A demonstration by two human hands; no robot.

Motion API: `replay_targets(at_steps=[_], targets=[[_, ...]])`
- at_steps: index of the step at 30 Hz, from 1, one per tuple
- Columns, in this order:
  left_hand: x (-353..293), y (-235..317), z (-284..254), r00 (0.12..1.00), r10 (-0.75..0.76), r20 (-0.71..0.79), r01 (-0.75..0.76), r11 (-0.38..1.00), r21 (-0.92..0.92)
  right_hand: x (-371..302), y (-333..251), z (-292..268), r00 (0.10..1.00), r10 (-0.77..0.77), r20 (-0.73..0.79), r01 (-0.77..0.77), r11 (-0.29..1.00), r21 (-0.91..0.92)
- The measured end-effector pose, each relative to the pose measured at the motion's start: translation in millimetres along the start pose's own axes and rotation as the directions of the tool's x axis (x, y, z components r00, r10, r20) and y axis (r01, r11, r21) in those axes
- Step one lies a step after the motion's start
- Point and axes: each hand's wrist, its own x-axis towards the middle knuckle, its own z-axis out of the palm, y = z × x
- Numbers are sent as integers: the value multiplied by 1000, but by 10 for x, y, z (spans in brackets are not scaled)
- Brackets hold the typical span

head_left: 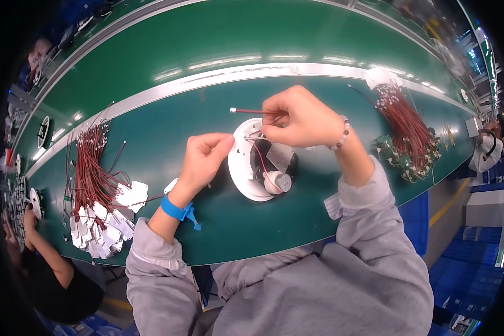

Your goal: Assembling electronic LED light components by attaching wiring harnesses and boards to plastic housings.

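A white round housing (239,171) lies on the green table in front of me. It carries a small cylindrical motor (278,182), a grey metal plate (280,157) and thin red and white wires. My right hand (302,119) is above its far right side, thumb and fingers closed on a red-and-black wire lead (249,111). The lead's white plug sticks out to the left, beyond the fingertips. At the housing's left rim is my left hand (204,159), thumb and forefinger pinched together. Whatever sits between those fingertips is too small to make out.
Left on the table lies a bundle of red-and-black wires (89,162) ending in white flat pieces (103,229). Another wire bundle (403,123) with green circuit boards (397,159) lies right. A metal rail (218,75) runs along the back. At far left, a co-worker's arm (56,255) reaches in.
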Motion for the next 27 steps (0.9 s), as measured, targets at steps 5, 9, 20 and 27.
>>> replay_targets(at_steps=[5, 9, 20, 27], targets=[[14, -25, -4, 1000, -13, 12, 13, 1000, 27, -2, 45, 56, 1000, -11, 2, 11, 999, 43], [55, -25, 17, 998, 7, 64, -7, 1000, 5, 11, 35, 159, 997, -69, 16, 69, 998, 4], [96, -103, -12, 908, -281, 311, 393, 828, -401, 54, 26, 201, 994, -109, -22, 109, 994, -27], [115, -109, -82, 921, -291, 258, 379, 819, -430, 50, -17, 96, 892, -295, -343, 155, 912, -380]])
